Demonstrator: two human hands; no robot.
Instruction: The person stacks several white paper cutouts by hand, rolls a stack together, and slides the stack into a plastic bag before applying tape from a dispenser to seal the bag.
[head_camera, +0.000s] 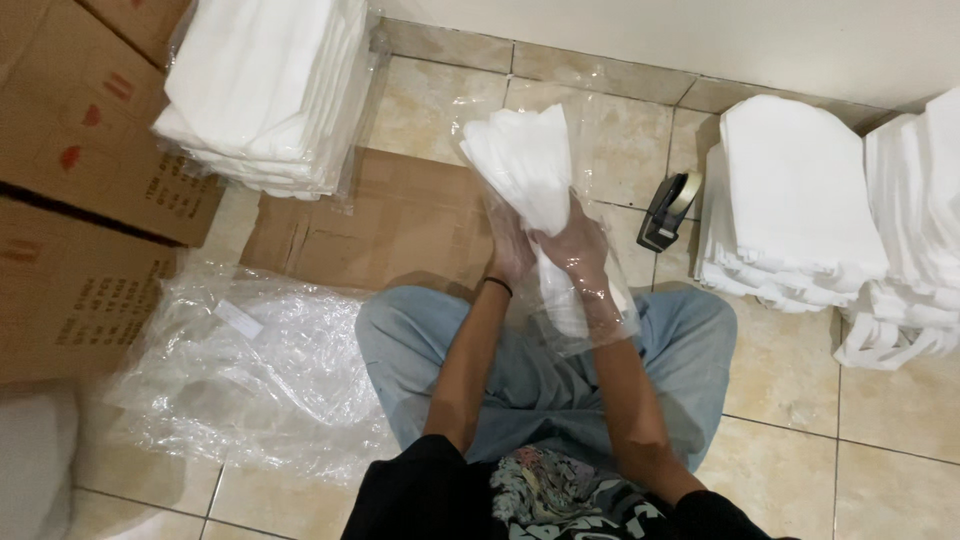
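Seated cross-legged on a tiled floor (900, 410), we work a bundle of folded white cloth (525, 165) into a clear plastic bag (585, 320). Our right hand (575, 245) is inside the bag, its fingers clasped around the lower end of the cloth bundle, which rises up and away from the fingertips toward the wall. Our left hand (510, 250) sits just beside it, on the outside of the film; it appears to pinch the bag's edge, though the glare of the plastic keeps us from telling how tightly those fingers close.

Beyond the fingertips lies a flattened sheet of cardboard (370, 215) on the tiles. To the left of our left fingers, a loose heap of clear plastic bags (240, 360) is spread on the floor, with brown cardboard boxes (70, 180) further out and a wrapped stack of white cloth (265, 85) resting above them. To the right of our right fingers stands a black tape dispenser (668, 210), and past it stacks of folded white cloth (800, 200) line the wall.
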